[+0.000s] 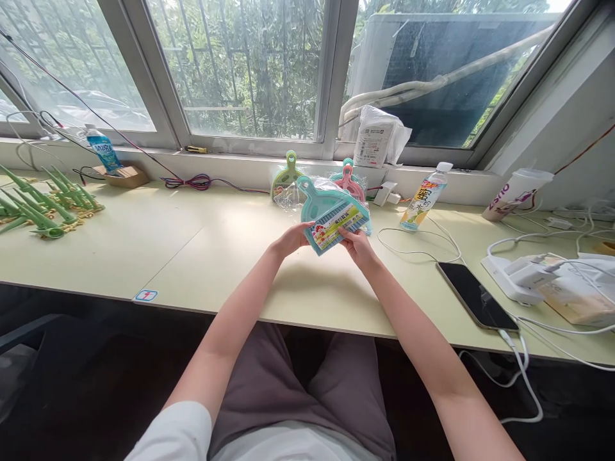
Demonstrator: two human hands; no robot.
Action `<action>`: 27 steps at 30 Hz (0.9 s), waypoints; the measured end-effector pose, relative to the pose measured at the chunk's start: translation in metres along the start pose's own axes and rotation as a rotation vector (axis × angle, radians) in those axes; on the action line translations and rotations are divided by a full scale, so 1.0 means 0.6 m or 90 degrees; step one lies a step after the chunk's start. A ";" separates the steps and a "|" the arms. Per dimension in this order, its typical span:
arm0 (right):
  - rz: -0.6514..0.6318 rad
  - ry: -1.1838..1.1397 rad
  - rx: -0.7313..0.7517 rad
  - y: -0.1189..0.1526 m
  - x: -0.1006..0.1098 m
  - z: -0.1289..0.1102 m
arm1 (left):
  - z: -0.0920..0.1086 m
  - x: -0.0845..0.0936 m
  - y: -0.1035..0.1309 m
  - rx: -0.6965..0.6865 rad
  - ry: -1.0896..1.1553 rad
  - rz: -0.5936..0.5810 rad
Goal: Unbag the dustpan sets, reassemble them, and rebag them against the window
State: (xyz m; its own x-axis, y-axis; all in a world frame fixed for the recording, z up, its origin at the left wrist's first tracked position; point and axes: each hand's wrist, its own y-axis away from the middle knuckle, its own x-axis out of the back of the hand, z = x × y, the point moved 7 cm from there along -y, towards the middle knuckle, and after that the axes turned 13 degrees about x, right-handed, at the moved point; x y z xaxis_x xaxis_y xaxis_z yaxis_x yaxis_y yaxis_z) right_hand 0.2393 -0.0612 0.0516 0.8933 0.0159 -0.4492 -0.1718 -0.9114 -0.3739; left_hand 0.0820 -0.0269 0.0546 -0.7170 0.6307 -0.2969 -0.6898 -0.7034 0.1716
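Observation:
Between both hands, above the pale table, I hold a turquoise mini dustpan (pixel 319 203) in clear wrap, tilted, with a colourful printed label across its blue bristles. My left hand (pixel 294 239) is closed on its lower left edge. Gripping the lower right side is my right hand (pixel 358 246), its thumb on the label. Behind it stand a green dustpan (pixel 287 174), also wrapped, and a pink and turquoise one (pixel 350 179), both leaning near the window ledge and partly covered by the held one.
To the right are an orange-labelled bottle (pixel 425 198), a plastic cup (pixel 516 195), a phone (pixel 476 296) on a cable and a charger strip (pixel 512 278). Green spiky plastic pieces (pixel 41 202) lie at left, near a blue bottle (pixel 103 150). Coiled wires (pixel 195 182) lie along the back.

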 end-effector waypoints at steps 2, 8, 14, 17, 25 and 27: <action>0.006 0.003 0.011 -0.001 0.000 -0.004 | 0.001 -0.010 -0.001 -0.007 0.016 -0.029; 0.031 0.002 0.027 0.000 -0.001 -0.011 | 0.001 -0.043 -0.003 -0.027 0.073 -0.138; 0.007 -0.002 0.011 -0.002 -0.005 -0.014 | -0.001 -0.040 0.002 -0.012 0.038 -0.125; 0.016 -0.005 0.003 -0.002 -0.005 -0.016 | -0.004 -0.035 0.003 0.008 0.006 -0.098; 0.030 0.005 -0.010 -0.003 -0.003 -0.020 | -0.012 -0.031 -0.004 -0.011 0.018 -0.130; 0.034 -0.001 -0.007 -0.003 -0.003 -0.021 | 0.003 -0.016 -0.002 -0.065 0.048 -0.114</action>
State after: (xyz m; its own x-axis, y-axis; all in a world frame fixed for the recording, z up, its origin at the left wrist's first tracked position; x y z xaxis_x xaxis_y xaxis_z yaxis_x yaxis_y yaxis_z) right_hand 0.2433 -0.0648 0.0632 0.8821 -0.0326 -0.4700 -0.2152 -0.9153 -0.3405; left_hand 0.0896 -0.0316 0.0591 -0.5722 0.7244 -0.3846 -0.7886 -0.6147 0.0155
